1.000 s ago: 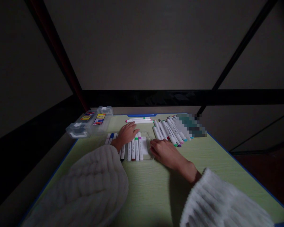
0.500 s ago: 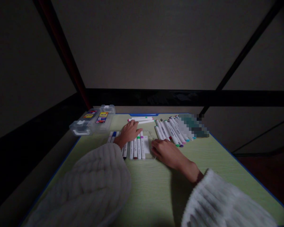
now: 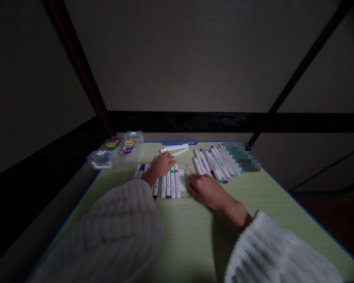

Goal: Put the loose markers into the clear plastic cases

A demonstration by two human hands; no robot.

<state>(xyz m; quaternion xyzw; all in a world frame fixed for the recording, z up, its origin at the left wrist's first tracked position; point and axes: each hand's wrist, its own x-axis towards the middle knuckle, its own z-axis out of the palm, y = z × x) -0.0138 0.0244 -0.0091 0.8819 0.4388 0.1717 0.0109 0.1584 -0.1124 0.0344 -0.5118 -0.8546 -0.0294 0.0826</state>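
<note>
My left hand (image 3: 161, 164) reaches over a row of white markers, its fingers closed at the near end of a white marker (image 3: 181, 151) that slants up to the right. Just behind lies another white marker with a pink end (image 3: 168, 149). Below the hand, white markers with coloured bands (image 3: 170, 184) stand side by side in a clear plastic case (image 3: 188, 194), partly covered by my left hand and sleeve. My right hand (image 3: 208, 190) rests with curled fingers on the right edge of that case; a white patch (image 3: 181, 181) shows between it and the row.
Several loose white markers (image 3: 214, 165) lie in a pile at the right, beside a pixelated greenish area (image 3: 242, 157). A clear plastic box with labels (image 3: 118, 151) sits at the back left. The pale green table (image 3: 183, 236) has a blue edge, with a wall behind.
The white marker at my left fingertips has turned, its near end coming toward me. The pink-ended marker behind has tilted too. My right hand has stayed nearly in place.
</note>
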